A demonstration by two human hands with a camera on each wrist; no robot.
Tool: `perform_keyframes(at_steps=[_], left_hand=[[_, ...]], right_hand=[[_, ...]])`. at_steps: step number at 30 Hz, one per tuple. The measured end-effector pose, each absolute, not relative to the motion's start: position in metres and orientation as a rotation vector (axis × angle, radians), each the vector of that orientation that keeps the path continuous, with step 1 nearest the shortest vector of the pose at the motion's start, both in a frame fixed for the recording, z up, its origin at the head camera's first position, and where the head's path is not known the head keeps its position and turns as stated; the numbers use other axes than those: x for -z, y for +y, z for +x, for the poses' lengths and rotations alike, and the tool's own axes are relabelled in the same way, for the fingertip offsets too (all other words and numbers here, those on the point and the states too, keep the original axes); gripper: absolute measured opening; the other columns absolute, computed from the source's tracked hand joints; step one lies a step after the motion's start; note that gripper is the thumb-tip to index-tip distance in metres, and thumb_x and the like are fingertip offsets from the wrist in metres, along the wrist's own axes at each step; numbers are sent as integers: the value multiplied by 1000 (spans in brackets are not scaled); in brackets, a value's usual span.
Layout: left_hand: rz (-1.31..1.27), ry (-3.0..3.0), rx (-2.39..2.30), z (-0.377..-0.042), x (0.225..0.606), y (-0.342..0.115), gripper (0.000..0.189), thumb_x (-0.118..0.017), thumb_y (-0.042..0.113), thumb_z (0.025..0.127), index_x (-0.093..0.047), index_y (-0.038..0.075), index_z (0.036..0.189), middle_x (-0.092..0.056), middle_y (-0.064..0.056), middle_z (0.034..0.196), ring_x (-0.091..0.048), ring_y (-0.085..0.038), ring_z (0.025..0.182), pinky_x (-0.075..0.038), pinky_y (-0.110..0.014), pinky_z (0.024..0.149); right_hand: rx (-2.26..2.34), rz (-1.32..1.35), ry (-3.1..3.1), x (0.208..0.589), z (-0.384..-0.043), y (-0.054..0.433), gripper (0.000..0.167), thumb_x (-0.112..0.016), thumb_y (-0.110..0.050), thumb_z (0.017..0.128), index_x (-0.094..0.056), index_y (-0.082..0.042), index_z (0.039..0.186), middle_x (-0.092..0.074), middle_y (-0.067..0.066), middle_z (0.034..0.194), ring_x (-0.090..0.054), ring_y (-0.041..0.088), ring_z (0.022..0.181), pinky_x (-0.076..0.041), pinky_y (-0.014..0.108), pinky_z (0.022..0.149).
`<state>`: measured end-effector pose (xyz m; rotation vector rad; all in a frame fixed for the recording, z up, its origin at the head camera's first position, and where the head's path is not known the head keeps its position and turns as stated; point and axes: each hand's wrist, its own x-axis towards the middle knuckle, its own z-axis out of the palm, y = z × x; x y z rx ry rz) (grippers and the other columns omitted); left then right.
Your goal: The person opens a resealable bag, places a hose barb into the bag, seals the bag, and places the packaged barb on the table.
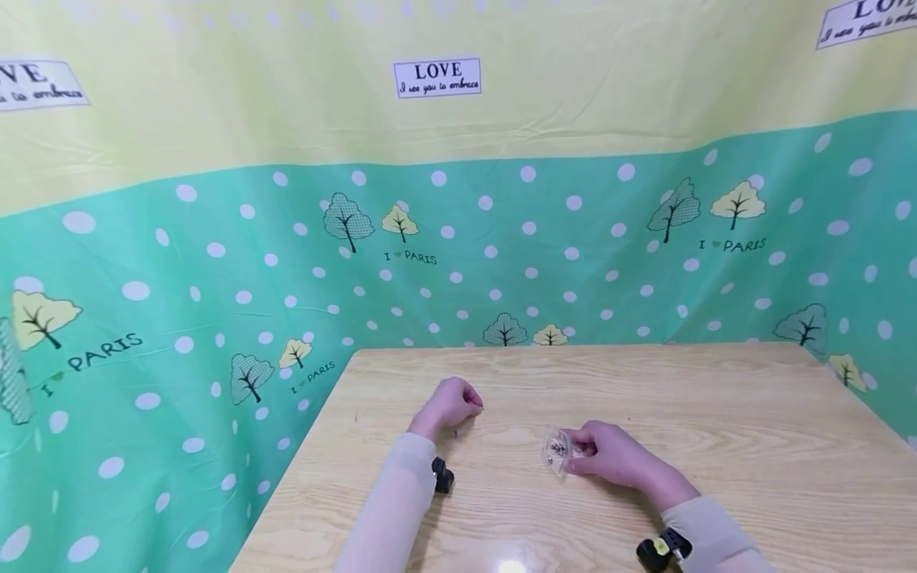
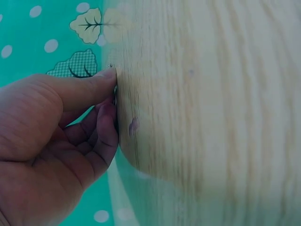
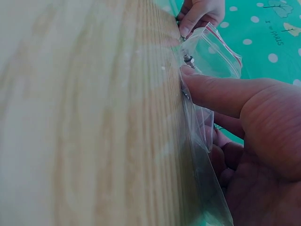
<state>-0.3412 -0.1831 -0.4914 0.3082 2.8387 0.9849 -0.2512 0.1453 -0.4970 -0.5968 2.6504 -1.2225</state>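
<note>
My right hand [image 1: 614, 455] holds a clear zip-lock bag [image 1: 556, 452], its thumb over the plastic and the fingers curled beneath. Several small dark metal parts, possibly screws, lie inside; a few show near the thumb in the right wrist view, close to the bag's red-lined mouth [image 3: 225, 44]. Left of the bag, my left hand [image 1: 450, 404] is low over the table with thumb and index finger brought together. A tiny metal piece [image 2: 111, 66] shows at that thumb's tip, pinched there; its exact kind is too small to tell.
The wood-grain table [image 1: 716, 414] reaches back to a green and yellow printed curtain [image 1: 458, 223]. Black wrist cameras are strapped to the left wrist [image 1: 442, 476] and the right wrist [image 1: 662, 549]. Small dark marks or reflections show on the tabletop.
</note>
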Motion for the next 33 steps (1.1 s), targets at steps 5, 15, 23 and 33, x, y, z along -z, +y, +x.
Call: perform_keyframes(at_steps=[5, 15, 23, 33], left_hand=[[305, 2827, -1035, -342, 493, -184, 5, -83, 7, 93, -80, 8, 97, -70, 4, 88, -63, -14, 82, -56, -36, 84], [296, 2821, -1073, -340, 493, -187, 4, -83, 13, 94, -80, 11, 95, -71, 4, 89, -64, -14, 84, -56, -39, 88], [252, 2824, -1120, -340, 497, -189, 4, -82, 18, 96, -80, 14, 96, -72, 4, 92, -65, -14, 87, -56, -40, 89], [208, 2781, -1259, -335, 494, -188, 5, -83, 14, 94, -80, 11, 97, -73, 2, 91, -66, -16, 82, -58, -35, 79]], right_hand=[[1211, -571, 2656, 496, -252, 145, 65, -91, -21, 85, -66, 4, 140, -51, 4, 84, -47, 20, 76, -39, 30, 65], [1200, -586, 2656, 496, -253, 146, 65, -91, -22, 86, -66, 5, 139, -50, 4, 82, -46, 19, 75, -37, 29, 64], [1197, -597, 2659, 499, -253, 145, 65, -91, -23, 86, -66, 3, 140, -51, 4, 82, -46, 18, 74, -38, 29, 64], [1183, -576, 2663, 497, -254, 145, 65, -91, -23, 85, -67, 2, 140, -49, 3, 81, -45, 19, 73, -38, 30, 64]])
